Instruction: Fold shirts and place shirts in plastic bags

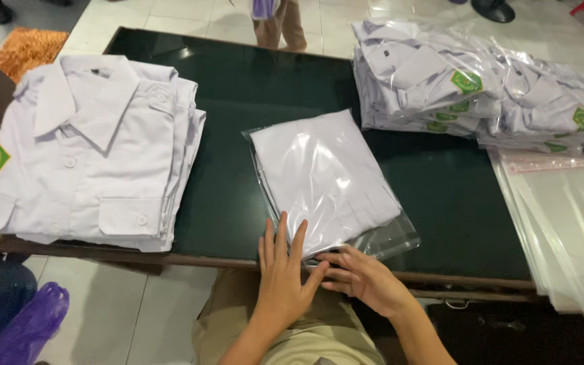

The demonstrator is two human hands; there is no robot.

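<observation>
Dark green glass-topped tabletop (238, 88) with a brown wooden edge. At its centre, tilted toward 11 o'clock — a folded white shirt inside a clear plastic bag (326, 179). The left hand (284, 274) lies flat on the bag's near edge at 6 o'clock, fingers (282, 236) straight and slightly spread. The right hand (366, 277) touches the bag's open end just beside it, fingers extended and close together, gripping nothing visible. At 9 o'clock, a stack of unbagged white collared shirts (96, 149). At 2 o'clock — a pile of bagged white shirts with green badges (474, 88). At 3 o'clock, a sheaf of empty clear plastic bags (562, 216).
</observation>
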